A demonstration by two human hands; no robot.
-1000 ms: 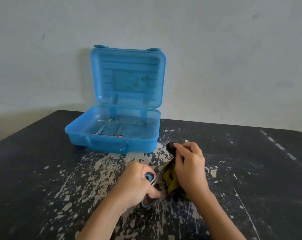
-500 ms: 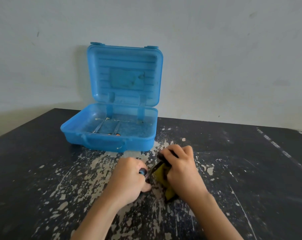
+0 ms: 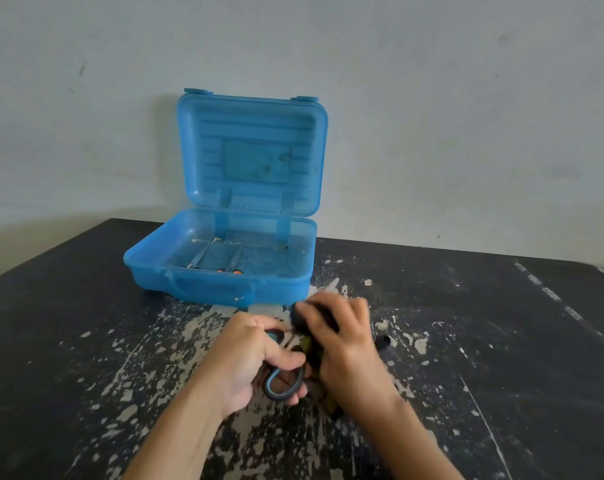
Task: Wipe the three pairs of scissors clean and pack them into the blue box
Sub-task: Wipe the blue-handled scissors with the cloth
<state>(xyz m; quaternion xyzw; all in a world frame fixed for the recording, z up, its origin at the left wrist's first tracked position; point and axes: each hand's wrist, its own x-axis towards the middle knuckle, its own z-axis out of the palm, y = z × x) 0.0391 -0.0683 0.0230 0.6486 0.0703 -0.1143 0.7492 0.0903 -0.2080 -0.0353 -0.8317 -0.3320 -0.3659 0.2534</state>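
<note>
The blue box (image 3: pixel 176 261) stands open near the wall, its lid upright. Two pairs of scissors (image 3: pixel 221 261) lie inside it, one with orange handles. My left hand (image 3: pixel 248 362) grips the dark handle loops of a third pair of scissors (image 3: pixel 281 386), which have blue trim. My right hand (image 3: pixel 342 341) holds a yellow and dark cloth (image 3: pixel 311 344) wrapped round the blades, so the blades are hidden. The right hand is blurred from motion.
A black table (image 3: pixel 86 341) with worn, flaking paint carries everything. A pale wall (image 3: pixel 432 133) rises right behind the box. The table's back edge meets the wall, and its left corner falls away at the left.
My right hand with the cloth has slid away from me along the blades toward the box. My left hand has turned so the handle loop now shows below it.
</note>
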